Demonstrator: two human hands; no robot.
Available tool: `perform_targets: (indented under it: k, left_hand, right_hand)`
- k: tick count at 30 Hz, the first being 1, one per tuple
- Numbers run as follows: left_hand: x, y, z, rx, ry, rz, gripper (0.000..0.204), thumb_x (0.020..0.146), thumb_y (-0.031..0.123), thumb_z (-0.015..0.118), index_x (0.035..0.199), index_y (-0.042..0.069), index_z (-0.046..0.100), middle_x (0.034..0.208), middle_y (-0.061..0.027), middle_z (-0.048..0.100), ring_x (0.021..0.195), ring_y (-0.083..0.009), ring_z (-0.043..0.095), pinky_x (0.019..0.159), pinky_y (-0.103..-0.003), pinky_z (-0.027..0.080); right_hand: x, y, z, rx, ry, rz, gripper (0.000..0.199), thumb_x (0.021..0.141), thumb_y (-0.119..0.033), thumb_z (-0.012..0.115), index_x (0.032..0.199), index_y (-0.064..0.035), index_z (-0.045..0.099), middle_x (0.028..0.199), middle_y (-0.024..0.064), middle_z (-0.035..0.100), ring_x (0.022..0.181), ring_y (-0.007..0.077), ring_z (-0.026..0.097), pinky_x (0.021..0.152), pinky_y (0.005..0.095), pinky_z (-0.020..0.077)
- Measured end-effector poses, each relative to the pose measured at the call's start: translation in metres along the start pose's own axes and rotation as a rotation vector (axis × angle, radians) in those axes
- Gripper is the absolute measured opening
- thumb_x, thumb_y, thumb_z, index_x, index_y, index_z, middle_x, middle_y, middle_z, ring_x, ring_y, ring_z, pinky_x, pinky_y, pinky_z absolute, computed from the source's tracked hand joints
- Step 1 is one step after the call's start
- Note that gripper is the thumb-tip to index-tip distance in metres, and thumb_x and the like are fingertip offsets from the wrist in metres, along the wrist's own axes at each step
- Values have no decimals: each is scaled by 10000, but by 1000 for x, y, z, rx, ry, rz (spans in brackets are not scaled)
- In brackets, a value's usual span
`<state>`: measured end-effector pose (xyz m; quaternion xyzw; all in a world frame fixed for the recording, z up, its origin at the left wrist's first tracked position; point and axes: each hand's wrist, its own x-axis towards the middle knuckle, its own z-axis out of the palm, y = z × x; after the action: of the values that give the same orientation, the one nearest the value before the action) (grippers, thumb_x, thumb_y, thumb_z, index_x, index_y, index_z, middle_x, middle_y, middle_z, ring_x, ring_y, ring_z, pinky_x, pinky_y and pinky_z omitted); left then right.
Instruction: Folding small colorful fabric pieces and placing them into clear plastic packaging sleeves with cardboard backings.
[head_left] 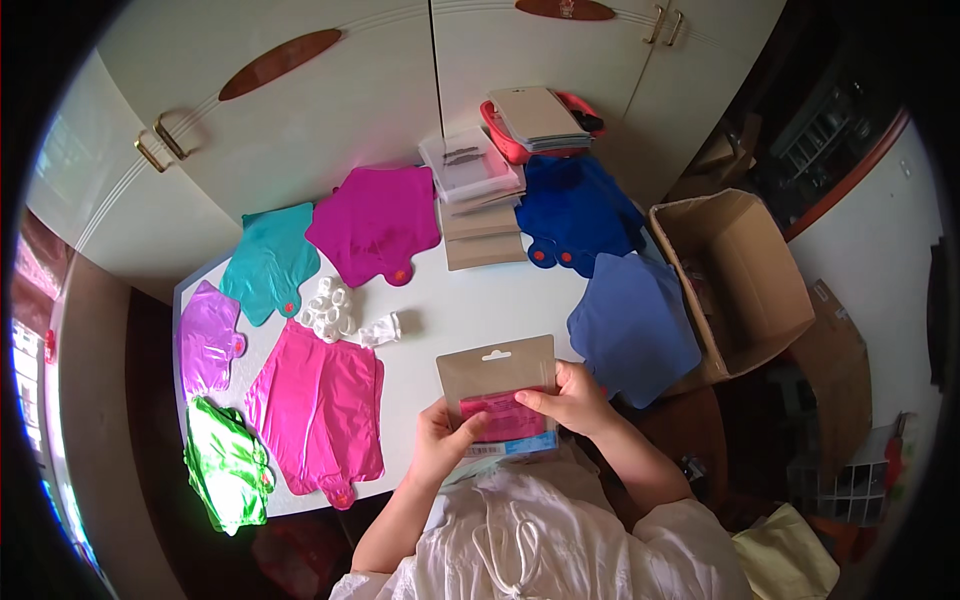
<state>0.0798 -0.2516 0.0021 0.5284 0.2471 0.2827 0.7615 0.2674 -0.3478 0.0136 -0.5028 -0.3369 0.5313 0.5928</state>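
Close to my body, over the table's near edge, I hold a flat packet (497, 366) with a hang hole in its greyish-tan top and a blue strip at the bottom. A folded shiny pink piece (503, 416) lies at its middle; I cannot tell whether it is inside or on top. My left hand (446, 437) grips the lower left side, thumb across the pink piece. At the right side, my right hand (570, 399) grips the packet with its thumb near the pink piece's top edge. The other fingers of both hands are behind the packet.
Flat foil balloons surround me on the white table (430, 318): pink (318, 408), green (225, 465), purple (208, 338), teal (268, 262), magenta (378, 222), dark blue (580, 205) and light blue (635, 325). White ribbon rolls (328, 308), a plastic box (465, 165), a red basket (508, 140) and a cardboard box (755, 290) stand around.
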Motion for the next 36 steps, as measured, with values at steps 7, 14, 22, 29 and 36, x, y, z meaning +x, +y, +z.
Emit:
perform_targets:
  k: [7,14,22,29,36]
  left_hand:
    - [0,-18,-6,-99,-2,-16,142,908,108,633,1003,3,643,903,-17,666,781,-55,567,701,-214,456]
    - [-1,-17,2,-249,58,10,260,980,198,514,1083,-15,623,1016,-56,652,888,-94,582,794,-254,463]
    - [3,-14,1,-193,77,-34,357,1017,265,423,1117,-34,590,1021,-58,640,904,-92,566,814,-244,454]
    - [2,-26,-2,48,118,75,333,1022,258,410,877,9,575,765,43,545,683,-33,411,620,-203,360]
    - [8,-1,5,-59,249,-48,240,964,128,474,786,9,580,715,50,531,635,-24,400,567,-208,335]
  right_hand:
    - [1,10,19,-43,106,-92,217,844,-34,683,1051,14,633,993,46,669,878,92,606,787,255,500]
    - [3,17,21,34,180,-138,190,888,-125,658,1020,11,649,931,28,675,826,60,581,748,231,476]
    - [2,14,14,192,209,8,137,911,-125,571,951,-4,624,907,15,646,834,72,574,796,241,453]
    - [7,29,19,333,370,56,216,795,-69,533,994,-12,596,967,59,631,911,130,579,874,305,431]
    - [3,27,31,227,314,37,246,853,-74,484,1067,6,578,1032,73,627,981,135,571,898,298,418]
